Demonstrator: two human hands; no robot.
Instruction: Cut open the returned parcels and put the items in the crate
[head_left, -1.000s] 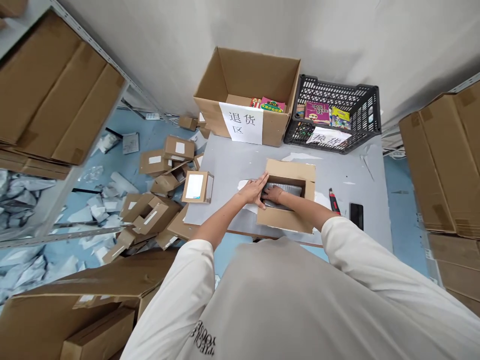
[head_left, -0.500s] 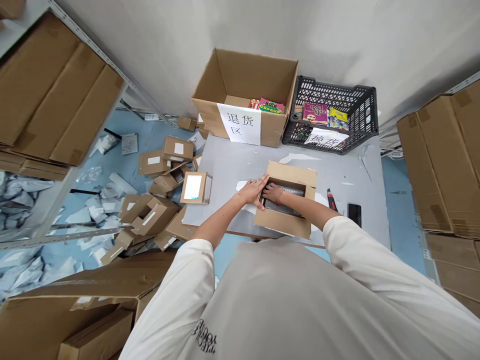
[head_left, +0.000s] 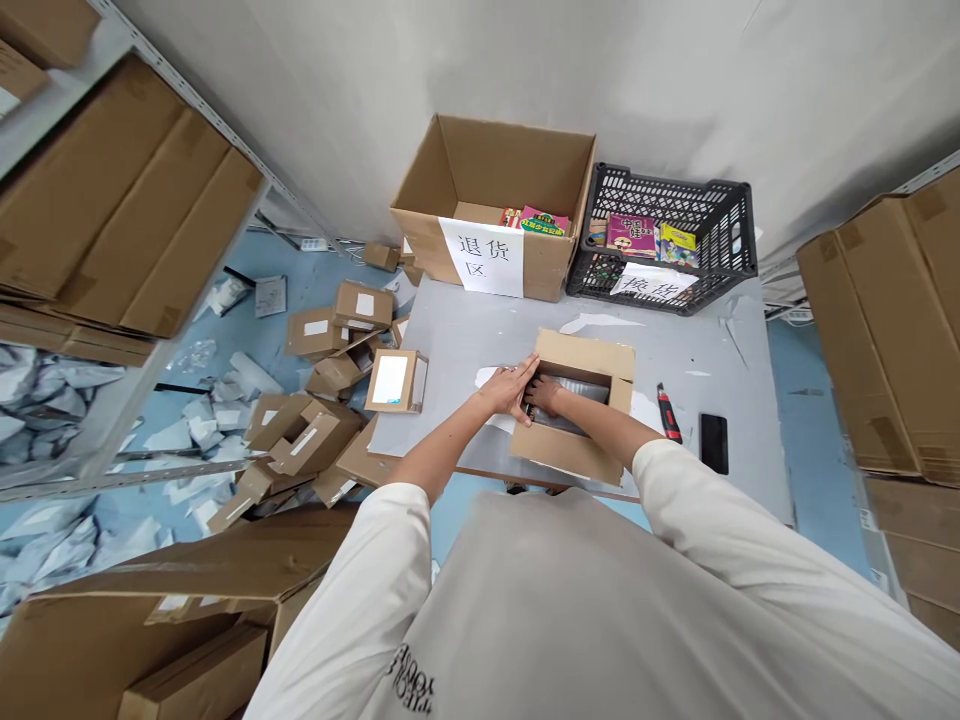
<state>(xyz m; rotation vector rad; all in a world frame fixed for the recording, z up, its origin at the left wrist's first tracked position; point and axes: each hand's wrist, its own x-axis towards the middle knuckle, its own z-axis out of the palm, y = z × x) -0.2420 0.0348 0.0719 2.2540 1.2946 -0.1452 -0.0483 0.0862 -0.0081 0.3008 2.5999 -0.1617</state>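
Note:
An open cardboard box (head_left: 574,462) with its flaps spread stands at the table's front edge. My left hand (head_left: 511,388) holds its left wall, thumb apart from the other fingers. Inside the box lies a dark packet in shiny clear wrap (head_left: 589,388). My right hand (head_left: 547,394) reaches into the box at the packet's left end, fingers curled down over it. Its fingertips are partly hidden. To the right of the box lie a red and black box cutter (head_left: 669,414) and a black phone (head_left: 714,443).
At the table's back stand a large labelled carton (head_left: 420,235) and a black plastic crate (head_left: 739,262), both holding books. A small closed box (head_left: 396,380) sits at the left edge. Boxes (head_left: 315,440) and grey parcels (head_left: 202,425) cover the floor left. Shelves flank both sides.
My right hand's fingers have curled down at the packet's left end, where they lay flatter before. My left hand stays at the box's left wall. The whole view has shifted slightly.

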